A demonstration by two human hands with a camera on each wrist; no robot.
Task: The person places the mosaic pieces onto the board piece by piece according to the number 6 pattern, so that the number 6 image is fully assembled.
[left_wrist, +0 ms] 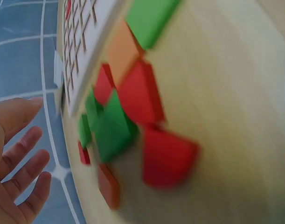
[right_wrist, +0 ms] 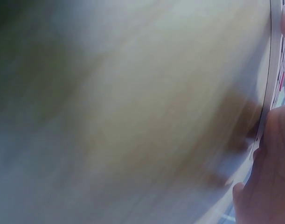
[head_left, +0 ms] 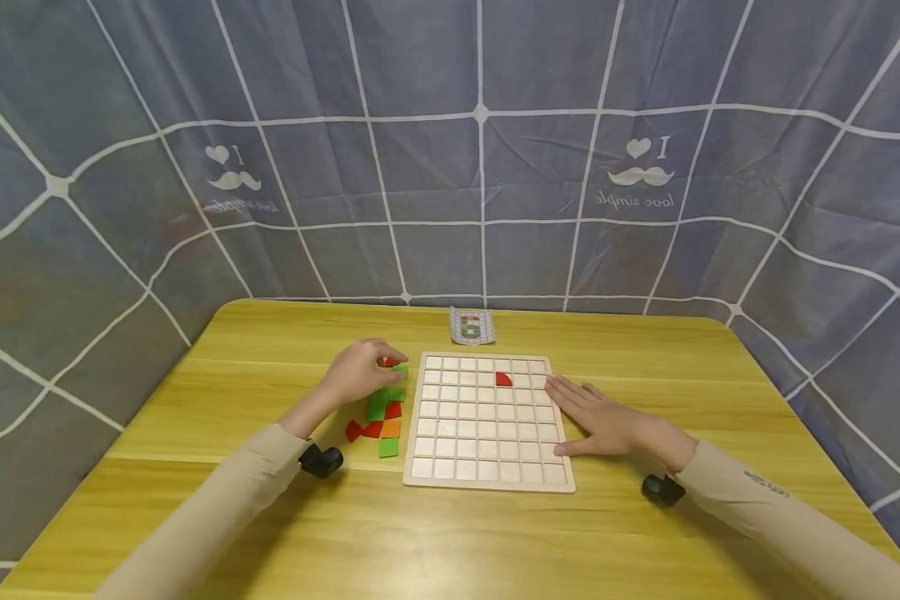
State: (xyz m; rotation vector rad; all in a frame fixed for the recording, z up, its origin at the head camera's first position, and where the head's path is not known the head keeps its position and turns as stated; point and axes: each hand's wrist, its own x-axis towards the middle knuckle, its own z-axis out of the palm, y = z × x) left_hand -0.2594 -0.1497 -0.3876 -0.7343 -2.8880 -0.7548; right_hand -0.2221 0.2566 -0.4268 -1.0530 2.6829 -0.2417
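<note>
My left hand [head_left: 362, 367] hovers over the far end of a pile of coloured tiles, its thumb and fingers curved apart. In the left wrist view nothing lies between them. The pile holds several green tiles [left_wrist: 114, 128], several red ones [left_wrist: 168, 156] and a few orange ones [left_wrist: 123, 53], some overlapping. To their right lies a pale wooden grid board [head_left: 487, 450]. One red quarter-round tile [head_left: 503, 379] sits in a cell near the board's far side. My right hand [head_left: 596, 417] rests with straight fingers and spread thumb at the board's right edge.
A small printed card [head_left: 472, 327] with a coloured grid pattern lies behind the board, near the far table edge. A grey curtain [head_left: 435, 183] with white lines hangs round the wooden table [head_left: 450, 542]. Black wrist cameras [head_left: 322, 460] are strapped below both hands.
</note>
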